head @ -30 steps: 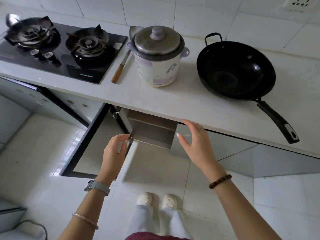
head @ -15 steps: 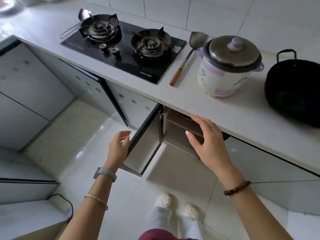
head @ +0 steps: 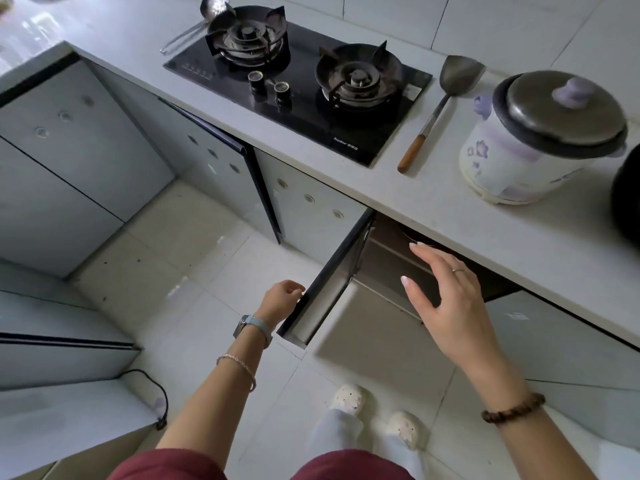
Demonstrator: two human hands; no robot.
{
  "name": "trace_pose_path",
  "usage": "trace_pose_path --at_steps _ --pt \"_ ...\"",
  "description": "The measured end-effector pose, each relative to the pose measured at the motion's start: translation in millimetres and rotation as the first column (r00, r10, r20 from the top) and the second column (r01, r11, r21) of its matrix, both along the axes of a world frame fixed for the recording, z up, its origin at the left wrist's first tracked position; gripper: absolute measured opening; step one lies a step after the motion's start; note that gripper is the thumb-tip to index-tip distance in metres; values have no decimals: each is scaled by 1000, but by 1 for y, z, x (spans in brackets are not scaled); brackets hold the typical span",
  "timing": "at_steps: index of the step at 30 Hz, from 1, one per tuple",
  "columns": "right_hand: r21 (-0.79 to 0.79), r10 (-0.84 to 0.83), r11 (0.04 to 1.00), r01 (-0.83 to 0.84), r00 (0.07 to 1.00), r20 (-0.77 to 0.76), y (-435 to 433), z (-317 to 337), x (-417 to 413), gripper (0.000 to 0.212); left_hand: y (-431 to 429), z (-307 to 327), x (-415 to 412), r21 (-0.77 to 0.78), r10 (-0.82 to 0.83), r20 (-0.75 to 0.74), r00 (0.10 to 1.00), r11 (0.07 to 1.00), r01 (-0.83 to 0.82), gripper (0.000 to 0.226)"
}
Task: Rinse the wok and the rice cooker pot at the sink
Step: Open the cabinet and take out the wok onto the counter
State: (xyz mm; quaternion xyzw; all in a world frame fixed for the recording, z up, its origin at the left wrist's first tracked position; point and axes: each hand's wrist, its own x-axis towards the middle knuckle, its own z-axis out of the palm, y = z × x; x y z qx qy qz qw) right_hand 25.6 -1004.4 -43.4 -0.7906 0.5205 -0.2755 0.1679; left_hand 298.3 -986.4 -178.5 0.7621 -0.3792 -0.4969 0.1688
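Wok [head: 625, 202] shows only as a dark sliver at the far right edge of the frame, on the desk [head: 398, 202]. The rice cooker [head: 533, 147] stands just left of it, lid on, so its pot is hidden. No sink is in view.

Low in the middle, the left hand [head: 280, 303] curls its fingers against the free edge of the open cabinet door [head: 329, 289]; whether they truly pinch it I cannot tell. To its right, the right hand [head: 450, 299] is spread and holds nothing, hovering before the cabinet opening.

The step in hand looks like dealing with this cabinet. It is probably best finished by swinging the door fully shut, with the right hand's fingers drawn clear of the gap, before the hands go up to the cookware.

Around them are a black cable [head: 152, 386] on the floor at lower left and a ladle [head: 212, 10] beside the stove [head: 304, 109] in the upper middle. A wooden-handled spatula [head: 460, 77] lies between stove and cooker. The jutting door stands between the person and the desk.
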Motion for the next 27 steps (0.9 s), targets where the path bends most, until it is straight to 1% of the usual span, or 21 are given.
trace_pose_path --at_steps 4,8,12,14,17,21,24,27 --pt "11 -15 1000 15 1000 -2 3 -2 -2 46 -5 -6 0 29 7 -55 998 1000 -5 28" --pt "26 -40 999 40 999 1 4 -3 -6 46 -8 -9 -3 48 32 -76 997 998 -28 27" --pt "35 -79 996 78 997 26 7 -4 -14 46 -7 -7 -15 86 -6 -75 997 996 12 15" --pt "33 -106 994 104 994 42 7 -3 -22 44 -7 -7 -23 108 2 -91 996 994 7 19" --pt "34 -163 986 161 985 55 6 -3 -43 43 -5 -5 -43 157 85 -152 985 986 -60 14" --pt "15 -229 974 228 971 68 10 -6 -72 44 1 -8 -80 189 155 -232 960 976 -112 16" --pt "1 -254 967 254 965 62 15 -9 -97 42 4 -11 -112 234 211 -344 915 963 -134 23" --pt "24 -284 959 283 958 44 20 -9 -129 43 4 -14 -144 265 283 -458 843 948 -174 22"
